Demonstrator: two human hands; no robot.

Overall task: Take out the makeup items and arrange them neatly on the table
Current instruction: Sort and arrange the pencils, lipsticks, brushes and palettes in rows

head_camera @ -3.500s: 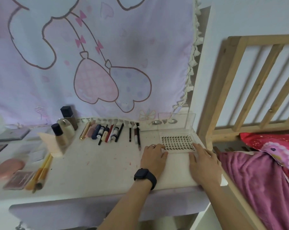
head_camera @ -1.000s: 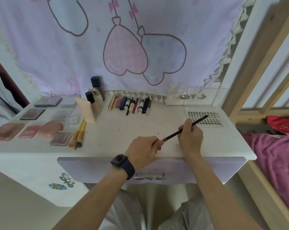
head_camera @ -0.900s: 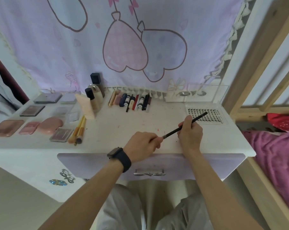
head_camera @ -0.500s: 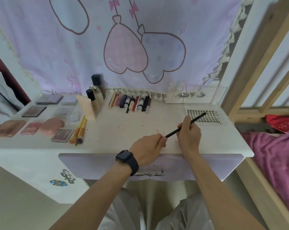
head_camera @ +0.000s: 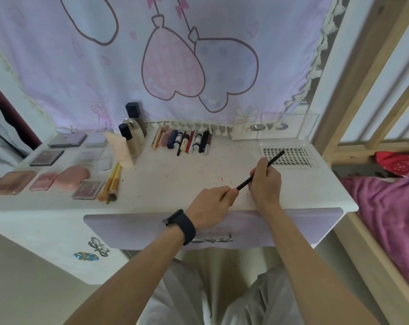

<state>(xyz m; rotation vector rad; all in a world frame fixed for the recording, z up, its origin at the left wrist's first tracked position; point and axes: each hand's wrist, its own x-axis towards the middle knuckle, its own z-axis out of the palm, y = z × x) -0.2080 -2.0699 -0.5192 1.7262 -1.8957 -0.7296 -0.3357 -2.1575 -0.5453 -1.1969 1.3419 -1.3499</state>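
Nearest to me, grey trousers [head_camera: 187, 296] are showing beneath both forearms, and a dark watch [head_camera: 182, 225] is sitting on the left wrist. Just this side of the black pencil [head_camera: 244, 183], a lilac drawer front [head_camera: 133, 228] is hanging under the edge of the bench [head_camera: 175, 174].

I am watching the left hand [head_camera: 210, 207] gripping the pencil's lower end, its fingers [head_camera: 227, 195] curling in and pinching it against the thumb. The right hand [head_camera: 266, 181] is holding the pencil higher up, fingers wrapping round the shaft. The pencil is slanting up and away to the right. Its far tip is showing over the near left corner of the lash tray [head_camera: 292, 158], and I cannot tell whether it is touching the tray.

Well to the left of the pencil, two brushes [head_camera: 112, 184] are lying side by side with their bristles pointing toward me. Past them, still farther left of the pencil, a pink compact [head_camera: 72, 177] and several flat palettes [head_camera: 87, 190] are lying in loose rows.

Beyond the pencil and to its left, a row of tubes and pens [head_camera: 187, 141] is lying side by side. Dark-capped bottles [head_camera: 133, 134] are standing upright left of that row, with a cream tube [head_camera: 121, 148] in front of them. Beyond the pencil's tip, a clear box [head_camera: 280, 127] is standing behind the lash tray.

Farthest off, a lilac curtain [head_camera: 81, 78] printed with heart balloons is hanging behind everything. Right of the pencil, a wooden bed frame [head_camera: 363, 78] is rising beside a magenta blanket [head_camera: 386, 207].
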